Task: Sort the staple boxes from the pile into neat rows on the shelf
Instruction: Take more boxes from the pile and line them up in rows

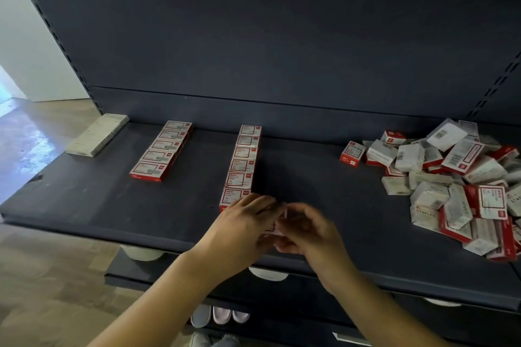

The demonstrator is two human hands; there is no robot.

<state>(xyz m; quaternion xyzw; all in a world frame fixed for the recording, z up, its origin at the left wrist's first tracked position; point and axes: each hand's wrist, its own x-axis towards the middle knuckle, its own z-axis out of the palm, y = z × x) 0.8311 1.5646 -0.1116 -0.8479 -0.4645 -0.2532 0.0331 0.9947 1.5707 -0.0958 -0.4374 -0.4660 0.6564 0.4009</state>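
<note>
Head view is showing a dark shelf [84, 200] with sorting partly done, and going from the left: a pale row of cream boxes [97, 134] is lying at the far left corner, running back toward the shelf wall; next to it, well apart, a row of five red-and-white staple boxes [162, 151] is sitting edge to edge; further right a second red-and-white row [244, 162] of six visible boxes is reaching nearly to the front lip. At the near end of that second row both hands are meeting: the left hand [242, 222] is covering the front of the row with its fingers curled down, and the right hand [307, 227] is closing in from the other side, its fingers curled around a small box [277, 224] that is only peeking out between them, blurred. It looks as though this box is being set down as the next one in the row, though whether it is touching the shelf yet I cannot tell. Well to the right, the pile [451, 186] is lying jumbled, red-and-white boxes mixed with cream ones, many tilted or overlapping. Judging from that heap, well under half of the job is finished, and most of the boxes are waiting to be picked out and lined up.
</note>
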